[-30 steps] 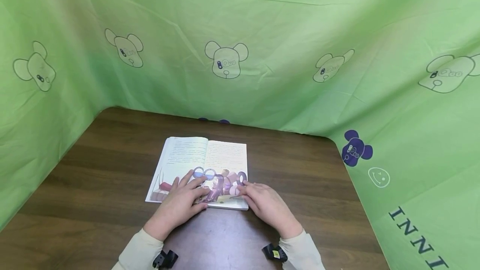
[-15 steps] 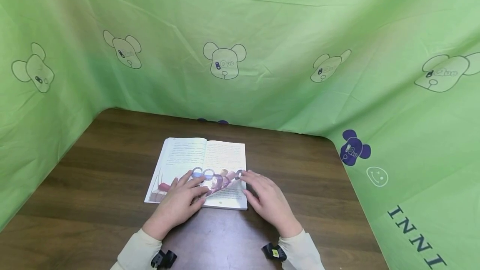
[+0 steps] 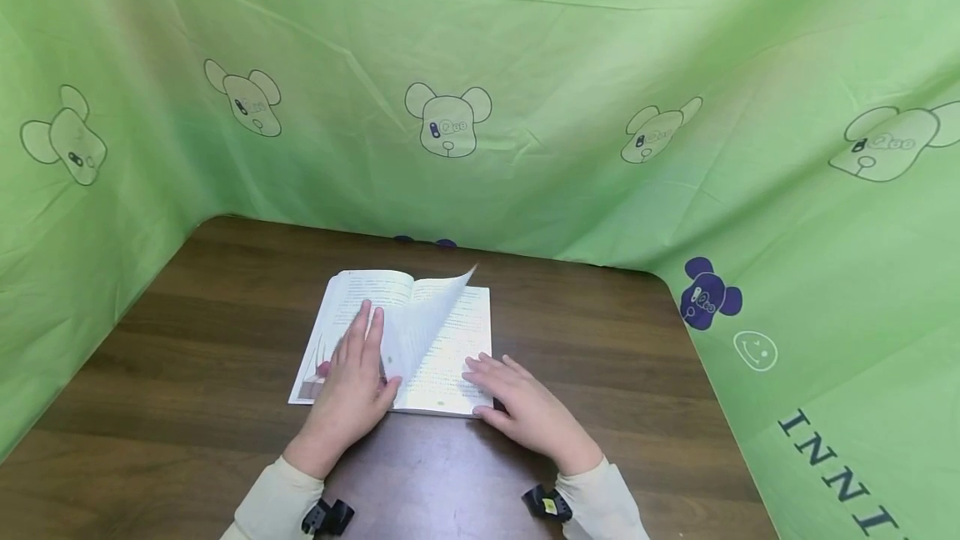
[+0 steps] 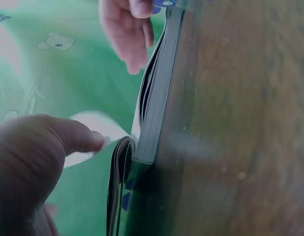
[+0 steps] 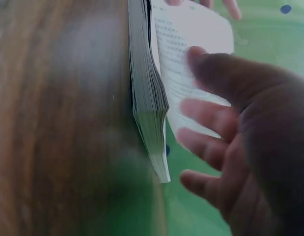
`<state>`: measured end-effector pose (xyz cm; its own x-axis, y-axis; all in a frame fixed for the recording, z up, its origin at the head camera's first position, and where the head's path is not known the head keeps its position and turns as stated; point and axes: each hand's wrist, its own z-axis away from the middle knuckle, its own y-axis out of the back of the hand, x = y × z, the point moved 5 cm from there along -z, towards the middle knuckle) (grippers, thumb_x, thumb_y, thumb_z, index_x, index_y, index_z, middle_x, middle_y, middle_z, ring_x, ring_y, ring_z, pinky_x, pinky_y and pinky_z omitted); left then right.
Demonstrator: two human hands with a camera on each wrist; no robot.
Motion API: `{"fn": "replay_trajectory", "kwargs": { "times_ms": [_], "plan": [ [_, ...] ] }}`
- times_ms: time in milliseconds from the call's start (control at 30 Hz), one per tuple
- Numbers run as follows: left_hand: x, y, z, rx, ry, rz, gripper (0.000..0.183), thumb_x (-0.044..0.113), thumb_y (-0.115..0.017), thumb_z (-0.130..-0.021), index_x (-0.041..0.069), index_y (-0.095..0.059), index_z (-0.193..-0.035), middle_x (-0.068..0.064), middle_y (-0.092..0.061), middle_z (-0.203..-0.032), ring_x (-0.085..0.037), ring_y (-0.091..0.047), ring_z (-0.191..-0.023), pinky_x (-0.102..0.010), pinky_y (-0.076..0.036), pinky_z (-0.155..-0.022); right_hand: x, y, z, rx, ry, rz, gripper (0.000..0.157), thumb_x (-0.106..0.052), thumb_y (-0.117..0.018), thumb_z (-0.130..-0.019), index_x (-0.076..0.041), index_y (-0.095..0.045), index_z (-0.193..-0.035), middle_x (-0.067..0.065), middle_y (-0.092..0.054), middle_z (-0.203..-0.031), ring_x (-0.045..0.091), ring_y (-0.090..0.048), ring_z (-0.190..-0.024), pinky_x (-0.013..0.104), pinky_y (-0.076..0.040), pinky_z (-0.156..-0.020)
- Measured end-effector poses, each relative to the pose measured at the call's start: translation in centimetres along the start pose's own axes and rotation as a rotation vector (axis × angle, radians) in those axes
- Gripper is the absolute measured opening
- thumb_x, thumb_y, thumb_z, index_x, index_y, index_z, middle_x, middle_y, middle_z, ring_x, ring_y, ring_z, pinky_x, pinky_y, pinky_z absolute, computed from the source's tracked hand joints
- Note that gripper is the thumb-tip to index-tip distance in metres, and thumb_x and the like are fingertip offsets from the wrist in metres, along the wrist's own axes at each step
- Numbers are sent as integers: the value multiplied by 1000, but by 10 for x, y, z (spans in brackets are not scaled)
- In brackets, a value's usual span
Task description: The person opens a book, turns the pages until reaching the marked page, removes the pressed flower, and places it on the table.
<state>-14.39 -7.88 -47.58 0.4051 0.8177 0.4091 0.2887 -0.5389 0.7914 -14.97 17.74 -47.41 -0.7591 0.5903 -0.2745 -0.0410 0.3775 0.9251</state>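
An open book [image 3: 450, 357] with printed text lies on the wooden table. One page [image 3: 427, 315] stands partly raised, curving over from the spine toward the left, its top corner tipped to the right. My left hand [image 3: 351, 382] is over the left page with fingers extended, its thumb right at the raised page's lower edge. In the left wrist view that thumb [image 4: 83, 137] overlaps the pale page near the spine. My right hand [image 3: 525, 407] is at the book's lower right corner, fingers spread and holding nothing. In the right wrist view its fingers [image 5: 206, 140] are beside the page block [image 5: 149, 83].
Dark wood tabletop [image 3: 600, 332] surrounds the book. A green cloth [image 3: 525, 190] with bear-head drawings hangs behind and along both sides. Black wrist cameras [image 3: 327, 517] sit at both sleeve cuffs.
The illustrated right page has lifted and swung leftward, showing the text page beneath. My left hand's fingers have straightened up the left page. My right hand first rose, then came down off the turning page.
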Motion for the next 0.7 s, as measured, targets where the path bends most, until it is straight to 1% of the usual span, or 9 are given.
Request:
{"fn": "replay_trajectory", "kwargs": {
  "times_ms": [67,133,200,300,367,467,600,700],
  "plan": [
    [0,2,0,26,-12,-30,115,17,-87,-78,9,-11,-165,-20,1,-171,-41,-8,-156,-68,-19,-118,1,-3,1,-49,-14,-2,50,-29,-73,-95,-10,-62,-141,8,-54,-153,29,-48,-144,59,-32,-118],
    [1,4,0,41,-24,-66,117,17,-88,-76,12,-13,-165,-20,8,-171,-43,1,-157,-74,-13,-116,2,-5,2,-80,-39,1,52,-32,-73,-95,-11,-62,-141,7,-53,-154,27,-46,-145,60,-31,-119],
    [1,5,0,47,-35,-98,117,18,-90,-74,14,-16,-165,-21,11,-170,-44,5,-157,-76,-8,-115,4,-6,3,-100,-62,6,53,-34,-74,-94,-11,-63,-141,5,-52,-155,26,-45,-146,60,-30,-119],
    [1,7,0,51,-44,-127,115,18,-90,-73,14,-20,-164,-21,11,-170,-45,6,-156,-79,-7,-113,5,-6,3,-115,-82,10,52,-35,-74,-94,-12,-64,-139,3,-52,-155,25,-44,-147,61,-30,-119],
    [2,7,-1,34,-48,-130,111,16,-89,-74,13,-24,-163,-20,10,-171,-46,4,-156,-79,-6,-114,5,-6,3,-118,-89,12,50,-36,-74,-94,-13,-65,-138,2,-52,-155,24,-44,-147,61,-30,-119],
    [2,4,-1,-18,-51,-124,103,13,-86,-77,15,-29,-162,-17,8,-172,-46,3,-156,-78,-5,-115,6,-6,3,-116,-95,10,49,-36,-75,-93,-14,-67,-136,2,-52,-155,24,-44,-147,61,-31,-119],
    [3,-2,0,-92,-57,-112,92,9,-80,-80,17,-35,-160,-13,0,-173,-44,-2,-157,-77,-6,-116,7,-7,4,-107,-96,17,47,-36,-75,-92,-15,-68,-134,2,-54,-153,24,-46,-146,62,-33,-117],
    [3,-5,1,-136,-52,-96,85,5,-74,-84,15,-36,-160,-10,-8,-173,-42,-6,-157,-75,-7,-117,7,-8,4,-107,-97,17,45,-36,-75,-93,-15,-69,-133,2,-54,-153,24,-46,-145,62,-33,-116]
  ]
}}
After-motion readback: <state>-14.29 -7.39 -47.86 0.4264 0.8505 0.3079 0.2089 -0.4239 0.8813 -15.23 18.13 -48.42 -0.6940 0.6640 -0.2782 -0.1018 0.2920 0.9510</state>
